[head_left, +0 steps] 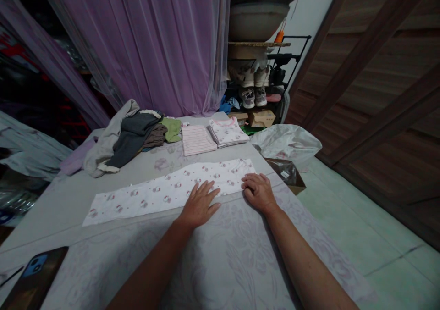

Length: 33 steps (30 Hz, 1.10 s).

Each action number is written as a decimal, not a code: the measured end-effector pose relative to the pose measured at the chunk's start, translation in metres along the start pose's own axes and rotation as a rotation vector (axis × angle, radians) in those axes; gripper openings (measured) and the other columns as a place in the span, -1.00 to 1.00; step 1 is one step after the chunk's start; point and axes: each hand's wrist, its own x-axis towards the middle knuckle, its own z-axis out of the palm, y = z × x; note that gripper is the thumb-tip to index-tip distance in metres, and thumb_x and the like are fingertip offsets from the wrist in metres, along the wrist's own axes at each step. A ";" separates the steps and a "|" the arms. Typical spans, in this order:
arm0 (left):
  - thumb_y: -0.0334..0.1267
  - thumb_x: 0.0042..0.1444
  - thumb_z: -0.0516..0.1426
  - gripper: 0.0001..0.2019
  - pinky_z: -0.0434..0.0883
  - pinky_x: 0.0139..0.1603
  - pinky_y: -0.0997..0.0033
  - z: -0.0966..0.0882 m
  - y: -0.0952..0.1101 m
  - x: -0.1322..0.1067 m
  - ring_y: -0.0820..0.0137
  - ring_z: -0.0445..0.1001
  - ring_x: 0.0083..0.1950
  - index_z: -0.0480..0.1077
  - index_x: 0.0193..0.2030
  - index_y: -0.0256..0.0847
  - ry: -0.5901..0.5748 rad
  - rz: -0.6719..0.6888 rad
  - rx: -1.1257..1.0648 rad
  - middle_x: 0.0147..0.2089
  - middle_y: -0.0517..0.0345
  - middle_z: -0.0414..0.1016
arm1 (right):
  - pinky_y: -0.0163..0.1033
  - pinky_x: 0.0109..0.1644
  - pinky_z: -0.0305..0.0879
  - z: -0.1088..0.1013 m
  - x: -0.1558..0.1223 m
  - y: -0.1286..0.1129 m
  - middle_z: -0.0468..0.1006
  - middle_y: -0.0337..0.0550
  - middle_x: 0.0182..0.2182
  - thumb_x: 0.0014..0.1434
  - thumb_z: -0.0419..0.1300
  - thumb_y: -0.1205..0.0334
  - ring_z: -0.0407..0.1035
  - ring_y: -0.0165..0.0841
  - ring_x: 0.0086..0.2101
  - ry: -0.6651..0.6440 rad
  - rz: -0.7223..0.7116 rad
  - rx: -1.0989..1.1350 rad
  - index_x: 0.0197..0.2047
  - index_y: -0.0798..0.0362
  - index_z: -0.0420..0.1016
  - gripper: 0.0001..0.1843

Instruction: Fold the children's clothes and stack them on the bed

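Hands flat on the cloth, here we go! The left hand point(199, 204) lies open, palm down, fingers spread over the near edge of a long white printed garment point(168, 191). The right hand point(258, 192) is open too, fingers lightly curled, resting at the garment's right end. Neither hand is gripping; they look placed to keep the cloth smooth and stop it creeping on the bed point(103, 264), whose lilac floral cover stretches out beneath them. Down in the near left corner, a phone point(34, 278) lies back up, well clear of the garment. Beyond the hands sit two tidy piles side by side, one pink striped point(198, 139), one white with pink trim point(227, 132), apparently kept apart from the loose heap of clothes point(132, 133) to their left, in grey, brown and green. Off the bed's right edge, there's a white plastic bag point(287, 145) and a cardboard box point(295, 186). Farther back, shoes point(254, 87) stand on a black rack point(299, 55) beside a purple curtain point(154, 39).
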 end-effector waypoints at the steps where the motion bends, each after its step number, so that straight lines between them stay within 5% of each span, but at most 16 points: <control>1: 0.03 0.31 -0.04 -0.54 -0.01 0.43 -0.06 0.000 -0.002 -0.002 0.16 0.08 0.44 0.30 0.27 -0.03 0.002 -0.004 -0.006 0.41 0.05 0.18 | 0.02 0.27 -0.12 -0.001 0.000 -0.001 0.62 -0.19 -0.14 0.03 0.09 0.38 0.37 -0.23 0.02 -0.002 0.001 -0.002 -0.41 -0.05 0.50 -0.82; 9: -0.13 0.35 -0.10 -0.60 0.16 0.38 0.09 -0.004 -0.021 -0.003 0.29 0.30 0.32 0.39 0.18 -0.16 0.097 -0.036 -0.199 0.24 0.02 0.43 | 0.03 0.27 -0.10 0.000 0.003 -0.033 0.61 -0.14 -0.14 0.16 0.18 0.31 0.38 -0.25 -0.05 0.001 -0.214 0.022 -0.18 -0.05 0.56 -0.82; 18: -0.15 0.33 -0.09 -0.61 -0.05 0.41 -0.10 -0.029 -0.078 -0.015 0.19 0.06 0.44 0.40 0.19 0.06 -0.110 -0.190 -0.130 0.39 0.20 0.23 | -0.05 0.08 0.12 0.016 0.009 -0.042 0.61 -0.12 -0.20 0.23 0.19 0.32 0.39 -0.28 -0.14 -0.045 -0.346 0.055 -0.19 -0.04 0.58 -0.86; 33: -0.16 0.34 -0.10 -0.56 -0.10 0.40 -0.16 -0.036 -0.081 0.001 0.13 -0.09 0.49 0.24 0.32 0.14 -0.206 -0.247 -0.037 0.49 0.15 -0.02 | -0.09 -0.02 0.25 0.013 0.002 -0.043 0.59 -0.05 -0.20 0.31 0.08 0.29 0.39 -0.24 -0.16 -0.069 -0.356 0.006 -0.18 0.05 0.53 -0.81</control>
